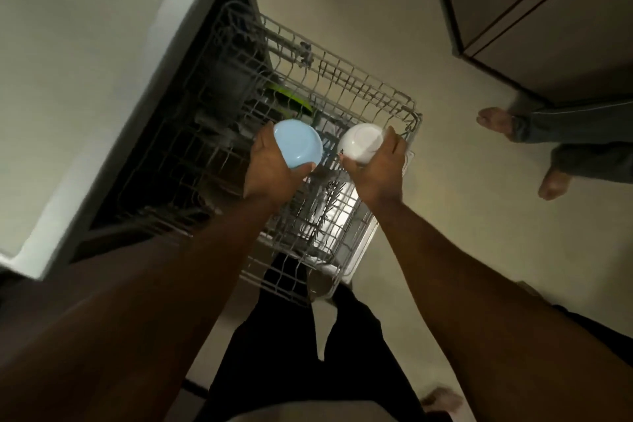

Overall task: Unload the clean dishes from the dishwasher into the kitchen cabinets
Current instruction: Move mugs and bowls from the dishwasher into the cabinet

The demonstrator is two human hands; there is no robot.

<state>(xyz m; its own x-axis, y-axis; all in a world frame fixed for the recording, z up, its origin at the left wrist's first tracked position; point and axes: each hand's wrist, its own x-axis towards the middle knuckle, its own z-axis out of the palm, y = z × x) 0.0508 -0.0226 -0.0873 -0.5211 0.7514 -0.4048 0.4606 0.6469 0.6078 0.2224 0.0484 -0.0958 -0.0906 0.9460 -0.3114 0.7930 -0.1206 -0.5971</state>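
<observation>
The dishwasher's wire rack (359, 86) is pulled out over the floor below me. My left hand (270, 168) grips a light blue bowl (298, 144), turned bottom up, above the rack's middle. My right hand (376, 168) grips a white bowl (359, 142), also bottom up, just to the right of the blue one. A green dish (291, 98) stands in the rack behind the blue bowl. Dark items sit deeper in the rack near the dishwasher's opening; I cannot make them out.
A pale countertop (85, 62) runs along the left above the dishwasher. Cabinets (548, 10) stand at the upper right. Another person's bare feet (496, 122) are on the floor to the right of the rack. My own dark-trousered legs (291, 336) are below the rack.
</observation>
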